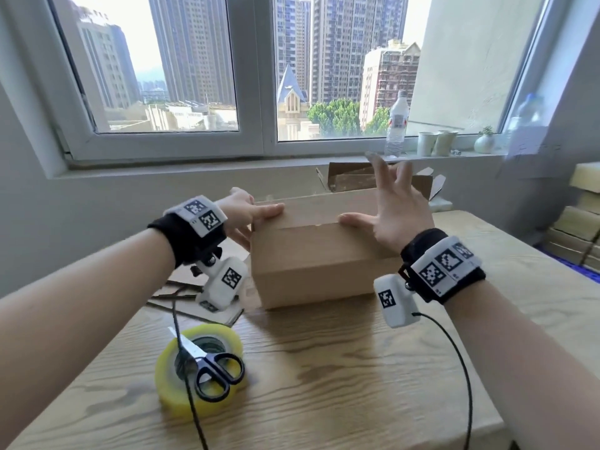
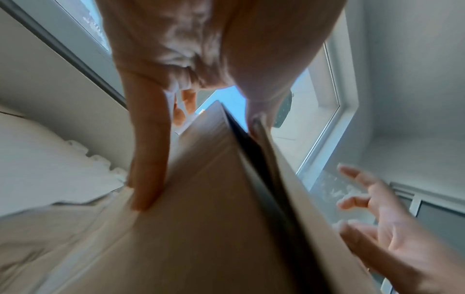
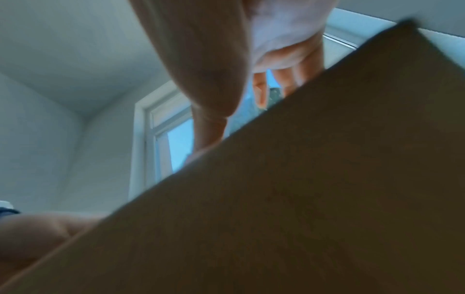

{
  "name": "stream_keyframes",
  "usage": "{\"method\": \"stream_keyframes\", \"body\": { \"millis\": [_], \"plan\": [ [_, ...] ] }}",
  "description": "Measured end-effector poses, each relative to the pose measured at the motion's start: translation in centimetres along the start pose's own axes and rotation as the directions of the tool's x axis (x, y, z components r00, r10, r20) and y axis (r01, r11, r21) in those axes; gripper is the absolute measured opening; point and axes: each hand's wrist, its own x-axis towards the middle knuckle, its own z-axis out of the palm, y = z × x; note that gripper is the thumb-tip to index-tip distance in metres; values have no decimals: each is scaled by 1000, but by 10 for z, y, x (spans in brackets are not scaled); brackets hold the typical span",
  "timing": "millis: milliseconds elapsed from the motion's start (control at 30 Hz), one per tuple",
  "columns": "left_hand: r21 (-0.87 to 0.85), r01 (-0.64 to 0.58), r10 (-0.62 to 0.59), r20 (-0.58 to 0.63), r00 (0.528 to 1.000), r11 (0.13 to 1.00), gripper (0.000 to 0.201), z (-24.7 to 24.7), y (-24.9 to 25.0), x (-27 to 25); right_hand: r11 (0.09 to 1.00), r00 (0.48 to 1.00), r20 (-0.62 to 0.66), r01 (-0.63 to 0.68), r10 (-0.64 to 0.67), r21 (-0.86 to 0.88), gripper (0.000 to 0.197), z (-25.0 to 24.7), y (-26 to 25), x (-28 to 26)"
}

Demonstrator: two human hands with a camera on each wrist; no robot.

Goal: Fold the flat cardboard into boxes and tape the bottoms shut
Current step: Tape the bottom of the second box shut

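Observation:
A brown cardboard box (image 1: 324,254) stands in the middle of the wooden table (image 1: 324,384), its top flaps folded down with a seam between them. My left hand (image 1: 256,219) is at the box's left end, thumb flat on the top flap and fingers down the side. Over the right part of the top, my right hand (image 1: 380,196) has its fingers spread and raised, with only the thumb touching the flap. In the left wrist view a dark gap runs between the flaps of the box (image 2: 201,218). A yellow tape roll (image 1: 181,378) lies near me.
Black-handled scissors (image 1: 214,368) lie on the tape roll. Flat cardboard (image 1: 181,300) lies left of the box. An open box (image 1: 357,180) stands behind it by the sill. A bottle (image 1: 396,125), cups (image 1: 436,142) and a small vase (image 1: 483,142) are on the windowsill.

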Motion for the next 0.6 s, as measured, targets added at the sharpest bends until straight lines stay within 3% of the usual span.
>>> {"method": "stream_keyframes", "body": {
  "millis": [67, 167, 367, 500, 600],
  "plan": [
    [49, 47, -52, 106, 993, 998, 88, -8, 9, 3, 997, 995, 88, -46, 52, -69, 110, -10, -5, 7],
    [62, 90, -97, 127, 987, 994, 108, -6, 6, 8, 985, 975, 191, -86, 114, -150, 109, -5, -7, 9],
    [41, 70, -69, -14, 997, 997, 92, 7, 5, 16, 989, 981, 157, -93, 111, -118, 110, 18, 9, 9],
    [42, 11, -7, -97, 995, 999, 95, 5, 17, 17, 994, 992, 72, -104, 101, 34, 116, 20, 11, 19],
    [91, -11, 21, -113, 993, 996, 105, -1, 24, 18, 996, 995, 31, -93, 93, -3, 121, 14, 6, 28]
  ]
}}
